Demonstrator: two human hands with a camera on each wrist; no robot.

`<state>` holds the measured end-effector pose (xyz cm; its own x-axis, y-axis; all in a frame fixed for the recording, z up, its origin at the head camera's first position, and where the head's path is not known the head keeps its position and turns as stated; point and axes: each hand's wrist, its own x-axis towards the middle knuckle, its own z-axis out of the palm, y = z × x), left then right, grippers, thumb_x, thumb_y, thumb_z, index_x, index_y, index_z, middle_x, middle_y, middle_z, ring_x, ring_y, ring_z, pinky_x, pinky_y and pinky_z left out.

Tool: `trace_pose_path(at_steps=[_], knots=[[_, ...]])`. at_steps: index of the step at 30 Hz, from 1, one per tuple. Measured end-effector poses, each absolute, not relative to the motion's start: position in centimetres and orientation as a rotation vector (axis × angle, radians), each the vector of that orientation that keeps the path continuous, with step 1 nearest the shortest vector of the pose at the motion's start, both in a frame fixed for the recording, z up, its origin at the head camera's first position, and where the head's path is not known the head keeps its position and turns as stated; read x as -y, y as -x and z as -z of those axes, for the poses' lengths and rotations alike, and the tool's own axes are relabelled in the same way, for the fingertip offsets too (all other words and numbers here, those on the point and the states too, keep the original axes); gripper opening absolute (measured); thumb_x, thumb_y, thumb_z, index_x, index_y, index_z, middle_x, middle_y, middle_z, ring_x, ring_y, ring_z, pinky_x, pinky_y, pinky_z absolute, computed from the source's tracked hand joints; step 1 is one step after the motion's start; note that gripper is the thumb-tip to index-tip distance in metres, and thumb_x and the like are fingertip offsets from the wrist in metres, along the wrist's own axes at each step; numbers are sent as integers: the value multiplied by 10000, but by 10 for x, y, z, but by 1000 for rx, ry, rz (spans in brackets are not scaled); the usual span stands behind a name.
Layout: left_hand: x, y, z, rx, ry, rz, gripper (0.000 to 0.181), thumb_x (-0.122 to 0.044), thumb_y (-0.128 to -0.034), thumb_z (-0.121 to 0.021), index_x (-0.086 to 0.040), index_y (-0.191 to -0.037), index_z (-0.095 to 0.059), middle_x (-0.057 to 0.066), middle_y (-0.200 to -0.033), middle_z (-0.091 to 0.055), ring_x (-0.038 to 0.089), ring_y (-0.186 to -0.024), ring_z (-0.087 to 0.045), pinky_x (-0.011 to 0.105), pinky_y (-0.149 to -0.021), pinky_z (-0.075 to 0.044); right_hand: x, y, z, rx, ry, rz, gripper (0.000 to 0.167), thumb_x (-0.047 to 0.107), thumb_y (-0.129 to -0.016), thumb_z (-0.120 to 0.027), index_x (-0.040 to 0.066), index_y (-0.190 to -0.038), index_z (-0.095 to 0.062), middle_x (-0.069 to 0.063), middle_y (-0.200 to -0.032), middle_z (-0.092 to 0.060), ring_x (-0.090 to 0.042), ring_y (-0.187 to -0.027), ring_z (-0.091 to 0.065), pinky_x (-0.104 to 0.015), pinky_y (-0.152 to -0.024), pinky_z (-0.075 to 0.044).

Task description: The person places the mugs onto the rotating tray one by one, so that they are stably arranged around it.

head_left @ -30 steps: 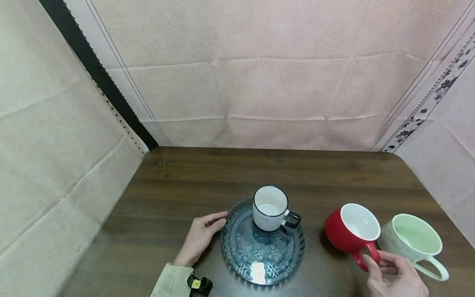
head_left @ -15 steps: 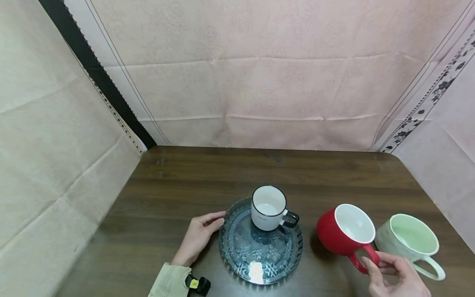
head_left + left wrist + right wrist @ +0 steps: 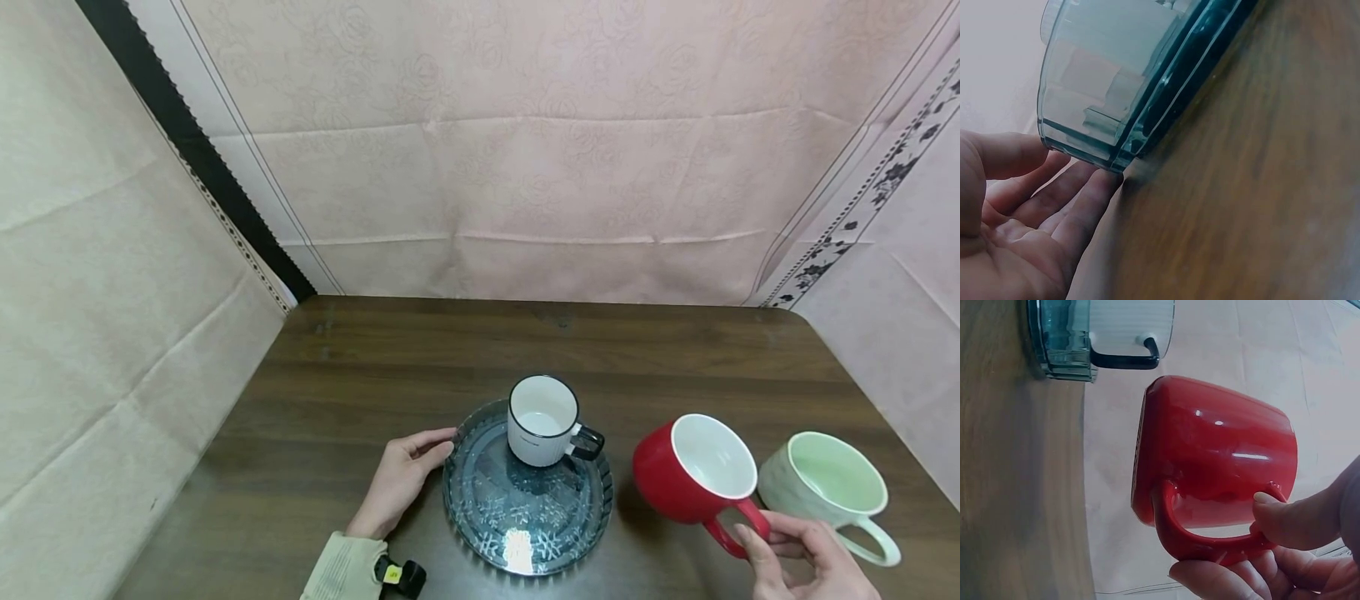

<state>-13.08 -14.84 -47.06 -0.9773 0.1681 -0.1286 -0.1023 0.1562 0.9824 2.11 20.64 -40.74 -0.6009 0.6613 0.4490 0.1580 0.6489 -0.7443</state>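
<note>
A red mug (image 3: 693, 475), white inside, is held off the table by its handle; my right hand (image 3: 810, 557) pinches that handle between thumb and fingers. In the right wrist view the mug (image 3: 1222, 453) is tilted, its base apart from the table. My left hand (image 3: 405, 479) touches the left side of a blue-tinted glass dish (image 3: 525, 525) with fairly straight fingers. In the left wrist view, thumb and fingertips meet the dish's outer wall (image 3: 1094, 119). A white enamel mug (image 3: 542, 429) with a black rim and handle stands upright in the dish, towards the back.
A pale green mug (image 3: 817, 487) stands on the wooden table (image 3: 360, 358) beside my right hand, its handle towards the front right. Light patterned cloth (image 3: 525, 183) hangs behind the table and along both sides.
The red mug has moved a little to the left, towards the glass dish, with my right hand still on its handle. My left hand stays at the dish.
</note>
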Motion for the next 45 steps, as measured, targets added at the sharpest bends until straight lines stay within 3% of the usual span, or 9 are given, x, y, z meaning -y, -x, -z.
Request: trace_pose_path(at_steps=[7, 15, 45], knots=[[148, 131, 471, -2216, -58, -1917, 273, -214, -927, -676, -113, -1178, -707, 57, -1206, -665, 186, -1125, -599, 340, -926, -495, -207, -24, 406, 2056, 460, -944, 292, -170, -634, -804, -84, -893, -698, 232, -774, -536, 149, -638, -493, -65, -458, -421], [148, 130, 469, -2210, -54, -1926, 277, -218, -930, -672, -115, -1184, -704, 60, -1213, -661, 185, -1121, -600, 340, -920, -497, -201, -26, 400, 2080, 436, -948, 283, -189, -648, -790, -98, -894, -685, 200, -781, -526, 132, -641, -502, -92, -449, -445], [148, 129, 468, -2225, -51, -1916, 262, -217, -923, -681, -109, -1159, -713, 64, -1180, -672, 184, -1069, -616, 298, -870, -513, -180, -23, 389, 2239, 438, -1018, 312, -115, -604, -867, 20, -832, -702, 60, -766, -575, 20, -620, -552, -130, -460, -476]])
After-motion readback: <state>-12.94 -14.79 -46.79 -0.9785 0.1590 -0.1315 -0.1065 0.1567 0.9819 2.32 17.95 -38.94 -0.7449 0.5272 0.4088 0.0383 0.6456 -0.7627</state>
